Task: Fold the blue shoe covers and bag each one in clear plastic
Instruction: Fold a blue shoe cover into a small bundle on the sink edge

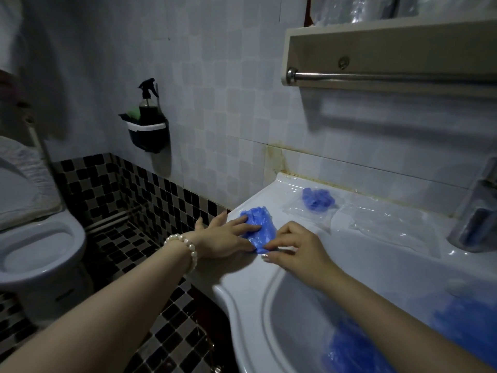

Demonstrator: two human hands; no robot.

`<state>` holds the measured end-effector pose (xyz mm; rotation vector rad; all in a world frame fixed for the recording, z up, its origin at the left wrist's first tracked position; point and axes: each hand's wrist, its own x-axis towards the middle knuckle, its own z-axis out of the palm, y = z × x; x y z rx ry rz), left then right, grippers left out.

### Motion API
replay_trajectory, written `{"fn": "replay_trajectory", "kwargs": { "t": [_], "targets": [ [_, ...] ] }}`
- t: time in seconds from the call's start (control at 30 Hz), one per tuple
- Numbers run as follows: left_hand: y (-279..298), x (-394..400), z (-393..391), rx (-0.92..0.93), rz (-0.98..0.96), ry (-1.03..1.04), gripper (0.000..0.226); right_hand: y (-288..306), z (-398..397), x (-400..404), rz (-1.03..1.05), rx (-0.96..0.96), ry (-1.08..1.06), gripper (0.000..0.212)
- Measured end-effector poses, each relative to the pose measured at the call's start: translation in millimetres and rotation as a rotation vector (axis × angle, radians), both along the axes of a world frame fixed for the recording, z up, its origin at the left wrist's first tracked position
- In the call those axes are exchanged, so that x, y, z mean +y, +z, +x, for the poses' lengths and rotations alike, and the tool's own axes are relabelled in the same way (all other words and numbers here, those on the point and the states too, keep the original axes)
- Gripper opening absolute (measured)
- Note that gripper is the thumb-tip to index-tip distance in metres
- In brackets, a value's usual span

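A crumpled blue shoe cover (258, 228) lies flat on the sink's left rim, partly folded. At its two o'clock, a bunched second cover (318, 199) sits inside a clear plastic bag (301, 208). More blue covers (347, 351) heap in the basin at five o'clock.

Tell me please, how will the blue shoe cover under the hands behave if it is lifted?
The blue shoe cover looks thin and crinkled, so it probably flops and unfolds. The left hand presses it flat, suggesting it springs open. It likely slides easily on the glossy sink top.
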<state>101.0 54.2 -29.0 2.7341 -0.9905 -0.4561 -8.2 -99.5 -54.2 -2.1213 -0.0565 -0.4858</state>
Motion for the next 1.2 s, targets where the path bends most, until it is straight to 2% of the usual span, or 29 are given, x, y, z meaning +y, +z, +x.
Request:
{"fn": "replay_trajectory", "kwargs": {
  "t": [0.07,0.13,0.2,0.33,0.43,0.5,0.6,0.63,0.7,0.8,0.87,0.93,1.03,1.13,1.2],
  "targets": [
    [0,0,0,0.004,-0.013,-0.002,0.051,6,4,-3,-0.078,0.070,-0.024,0.012],
    [-1,1,1,0.019,-0.043,-0.002,0.047,9,10,-2,-0.269,0.104,-0.071,0.003],
    [-2,1,1,0.061,-0.097,0.007,0.044,12,15,4,-0.448,0.168,-0.119,0.013],
    [-3,4,2,0.082,-0.100,-0.017,0.045,25,22,11,-0.613,0.440,-0.208,0.036],
    [-4,4,4,0.017,-0.043,-0.037,0.042,29,30,18,-0.727,0.512,-0.273,0.021],
    [-4,4,3,-0.003,-0.025,-0.038,0.043,24,31,18,-0.610,0.444,-0.291,0.015],
    [-3,3,3,-0.012,-0.005,-0.037,0.045,12,22,8,-0.170,0.174,-0.248,0.016],
    [-2,3,3,-0.016,0.000,-0.039,0.045,10,18,4,-0.120,0.097,-0.201,0.013],
    [-1,3,2,-0.020,0.001,-0.042,0.044,8,11,-4,-0.138,0.049,-0.089,0.011],
    [-2,3,2,-0.018,-0.007,-0.044,0.043,9,11,-12,-0.152,0.101,-0.024,0.014],
    [-2,3,2,0.006,-0.043,-0.033,0.040,10,14,-9,-0.187,0.100,-0.062,0.004],
    [-2,3,1,0.007,-0.050,-0.038,0.039,9,19,-3,-0.264,0.122,-0.135,0.017],
    [-3,4,0,-0.017,-0.020,-0.046,0.040,17,27,7,-0.505,0.303,-0.275,0.036],
    [-6,4,0,-0.063,-0.013,-0.044,0.038,20,35,14,-0.647,0.380,-0.370,0.024],
    [-5,4,0,-0.073,-0.014,-0.044,0.038,14,35,14,-0.512,0.284,-0.391,0.015]
  ]
}}
